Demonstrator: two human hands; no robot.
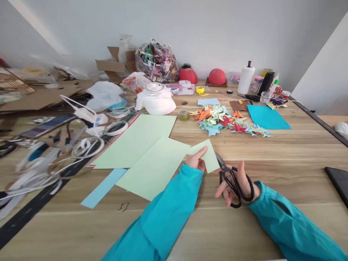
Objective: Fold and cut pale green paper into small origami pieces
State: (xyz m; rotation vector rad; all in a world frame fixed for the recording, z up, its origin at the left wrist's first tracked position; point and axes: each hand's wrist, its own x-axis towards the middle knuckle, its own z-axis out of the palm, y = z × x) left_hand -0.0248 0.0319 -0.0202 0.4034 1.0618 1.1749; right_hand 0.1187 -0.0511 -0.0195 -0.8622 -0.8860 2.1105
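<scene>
My left hand pinches a small piece of pale green paper, thumb on top. The fingers of my right hand are in the loops of black-handled scissors, whose blades point at the right edge of that piece. Whether the blades touch the paper I cannot tell. Left of my hands, two larger pale green sheets lie overlapping. From under them sticks a light blue paper strip. Folded paper cranes in several colours are heaped beyond my hands.
A turquoise paper square lies right of the cranes. A spool of thread stands behind the sheets. Tangled white cables and a phone crowd the left. Along the wall are a bag of scraps and a white bottle.
</scene>
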